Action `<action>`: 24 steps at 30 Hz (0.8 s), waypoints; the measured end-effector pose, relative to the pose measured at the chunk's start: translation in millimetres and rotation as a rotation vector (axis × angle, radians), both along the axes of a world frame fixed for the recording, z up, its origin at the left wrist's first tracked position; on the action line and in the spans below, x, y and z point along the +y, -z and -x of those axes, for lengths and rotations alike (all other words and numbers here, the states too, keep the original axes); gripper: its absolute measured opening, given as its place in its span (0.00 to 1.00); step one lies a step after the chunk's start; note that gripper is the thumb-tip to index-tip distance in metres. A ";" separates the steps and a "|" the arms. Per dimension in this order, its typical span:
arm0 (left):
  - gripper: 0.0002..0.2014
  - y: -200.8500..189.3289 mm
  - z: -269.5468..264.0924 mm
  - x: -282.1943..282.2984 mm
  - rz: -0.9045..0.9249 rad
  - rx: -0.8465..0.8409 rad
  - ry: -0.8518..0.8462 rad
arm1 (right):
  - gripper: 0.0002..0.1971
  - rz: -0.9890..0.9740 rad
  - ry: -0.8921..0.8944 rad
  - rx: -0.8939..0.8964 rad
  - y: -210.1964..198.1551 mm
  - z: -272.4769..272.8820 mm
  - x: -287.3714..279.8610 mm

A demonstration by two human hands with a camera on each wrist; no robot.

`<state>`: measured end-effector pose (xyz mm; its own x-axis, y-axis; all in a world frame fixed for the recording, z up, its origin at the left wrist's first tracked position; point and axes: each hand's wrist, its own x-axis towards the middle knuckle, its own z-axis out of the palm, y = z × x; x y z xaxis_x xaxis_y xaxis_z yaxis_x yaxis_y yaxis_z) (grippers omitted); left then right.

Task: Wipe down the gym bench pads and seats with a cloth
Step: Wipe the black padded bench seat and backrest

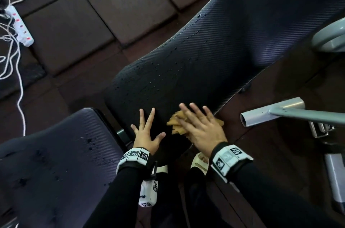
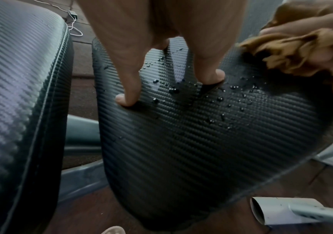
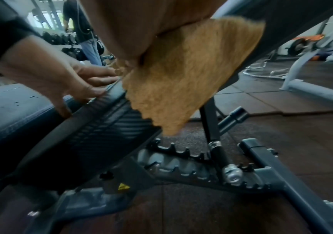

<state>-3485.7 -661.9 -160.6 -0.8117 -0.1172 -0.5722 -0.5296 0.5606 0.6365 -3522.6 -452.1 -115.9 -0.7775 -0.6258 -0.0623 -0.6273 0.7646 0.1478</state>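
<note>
The black ribbed back pad (image 1: 214,56) of the gym bench slopes up to the far right, dotted with water drops (image 2: 211,98). Its lower end is near me, beside the black seat pad (image 1: 56,162), which is also wet. My right hand (image 1: 199,125) lies flat with straight fingers on a crumpled orange cloth (image 1: 175,125) and presses it onto the pad's lower right edge. A corner of the cloth (image 3: 181,82) hangs over that edge. My left hand (image 1: 147,134) rests spread on the pad just left of the cloth, fingertips (image 2: 121,99) touching the surface.
Grey frame tubes (image 1: 276,114) of other equipment jut in at the right. The bench's adjustment ladder (image 3: 181,159) and base sit below the pad. A white power strip (image 1: 20,26) with cables lies on the dark floor tiles at far left. A person (image 3: 81,31) stands beyond.
</note>
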 end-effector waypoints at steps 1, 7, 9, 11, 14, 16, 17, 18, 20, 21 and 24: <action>0.45 -0.2 0.2 0.3 0.000 -0.013 0.003 | 0.34 0.022 0.047 0.035 -4.0 6.7 6.7; 0.46 -2.7 -1.0 2.2 0.008 -0.031 0.016 | 0.31 0.113 0.423 0.179 -40.7 83.0 37.3; 0.46 -2.1 -1.0 3.1 0.010 -0.026 0.016 | 0.28 0.150 0.484 0.160 -46.8 104.1 28.9; 0.47 -1.1 -0.9 3.9 0.013 -0.025 0.014 | 0.27 0.150 0.469 0.125 -45.3 112.3 10.8; 0.47 1.2 -0.7 4.3 0.021 -0.022 0.007 | 0.30 0.111 0.336 0.065 -33.3 96.7 -17.1; 0.47 3.6 -0.5 3.8 0.010 -0.009 0.001 | 0.33 0.078 0.224 0.027 -19.9 68.0 -29.2; 0.46 4.9 -0.6 3.6 0.004 0.001 -0.001 | 0.34 0.050 0.175 0.009 -13.4 50.4 -32.0; 0.46 6.2 -1.0 3.2 0.001 0.010 -0.003 | 0.34 0.020 0.133 -0.012 -7.9 33.0 -32.5; 0.46 8.2 -1.6 2.8 -0.001 0.019 -0.006 | 0.33 -0.023 0.072 -0.048 0.1 5.2 -25.8; 0.46 8.9 -1.8 2.7 -0.001 0.020 -0.006 | 0.31 -0.044 0.064 -0.054 1.9 -2.5 -19.7; 0.47 8.5 -2.1 2.4 0.001 0.007 0.005 | 0.32 -0.085 0.171 -0.046 -5.5 2.2 -1.6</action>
